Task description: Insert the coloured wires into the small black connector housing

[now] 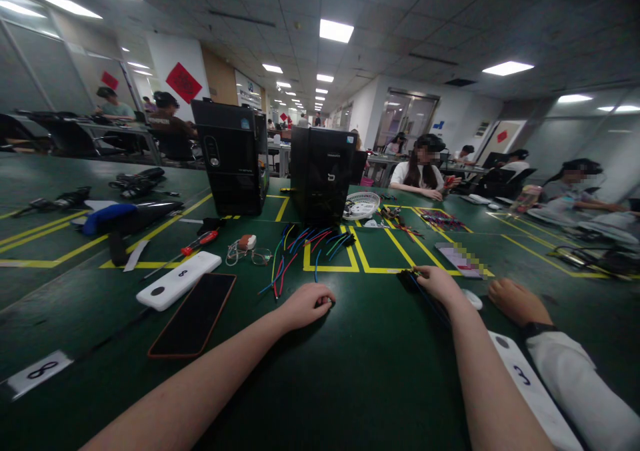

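Note:
My left hand [307, 304] rests on the green table [350, 371] curled into a loose fist, with nothing visible in it. A little ahead of it lies a loose spread of coloured wires [300, 248]. My right hand [437, 283] is closed over a dark bundle of cables [413, 281] lying on the table. Just right of my right arm, another person's hand [515, 301] with a black wrist strap and white sleeve rests on the table.
A black phone [195, 314], a white power bank [177, 280], a red-handled screwdriver [197, 241] and glasses [250, 252] lie at the left. Two black computer towers [235, 158] [320, 174] stand behind, beside a white basket [361, 206]. People sit at the far tables.

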`<state>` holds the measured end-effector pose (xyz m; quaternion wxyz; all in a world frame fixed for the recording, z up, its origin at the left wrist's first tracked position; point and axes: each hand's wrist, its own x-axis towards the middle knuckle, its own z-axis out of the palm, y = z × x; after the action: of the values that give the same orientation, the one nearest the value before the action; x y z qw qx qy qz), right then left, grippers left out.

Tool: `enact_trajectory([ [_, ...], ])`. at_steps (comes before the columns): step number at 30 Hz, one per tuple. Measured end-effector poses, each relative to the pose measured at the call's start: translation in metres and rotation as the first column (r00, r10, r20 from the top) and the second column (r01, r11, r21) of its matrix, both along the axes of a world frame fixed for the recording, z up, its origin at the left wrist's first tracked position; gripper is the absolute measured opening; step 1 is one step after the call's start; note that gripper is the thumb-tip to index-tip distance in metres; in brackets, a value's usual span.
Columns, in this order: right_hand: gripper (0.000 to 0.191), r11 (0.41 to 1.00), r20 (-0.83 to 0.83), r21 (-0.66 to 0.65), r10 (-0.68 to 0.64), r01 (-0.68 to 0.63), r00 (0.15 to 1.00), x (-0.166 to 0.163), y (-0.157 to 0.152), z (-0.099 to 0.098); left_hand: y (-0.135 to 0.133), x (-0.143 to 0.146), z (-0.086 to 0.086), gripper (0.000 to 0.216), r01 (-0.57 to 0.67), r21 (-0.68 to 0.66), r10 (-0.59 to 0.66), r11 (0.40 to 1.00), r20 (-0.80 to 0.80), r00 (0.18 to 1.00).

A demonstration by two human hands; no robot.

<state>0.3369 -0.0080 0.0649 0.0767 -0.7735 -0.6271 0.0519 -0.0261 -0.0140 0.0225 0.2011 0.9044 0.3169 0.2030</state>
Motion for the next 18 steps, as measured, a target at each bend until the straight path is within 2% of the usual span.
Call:
enact_trajectory([
  [5,0.036,0.996,0.011,-0.092,0.016,-0.015,1.000,0.005,0.001,-0.005,0.000,0.000,0.000,0.018,-0.008,-0.005,0.008,1.000,-0.006,1.000],
  [7,0.034,0.999,0.003,-0.034,-0.003,0.003,1.000,0.007,0.000,-0.004,0.000,0.000,0.001,0.018,-0.009,-0.005,0.009,1.000,-0.010,1.000],
  [10,0.036,0.987,-0.036,0.148,-0.053,0.057,0.998,0.008,-0.001,0.002,0.000,0.000,0.001,0.018,-0.007,0.003,0.007,1.000,-0.003,1.000],
  [12,0.040,0.974,-0.065,0.213,-0.062,0.074,0.996,0.006,-0.001,0.005,0.000,-0.001,0.000,0.018,-0.008,0.002,0.008,1.000,0.006,1.000],
  [18,0.036,0.990,-0.062,0.139,-0.011,0.019,0.998,-0.005,0.004,-0.001,0.000,-0.001,0.001,0.018,-0.005,0.003,0.005,1.000,0.010,1.000],
])
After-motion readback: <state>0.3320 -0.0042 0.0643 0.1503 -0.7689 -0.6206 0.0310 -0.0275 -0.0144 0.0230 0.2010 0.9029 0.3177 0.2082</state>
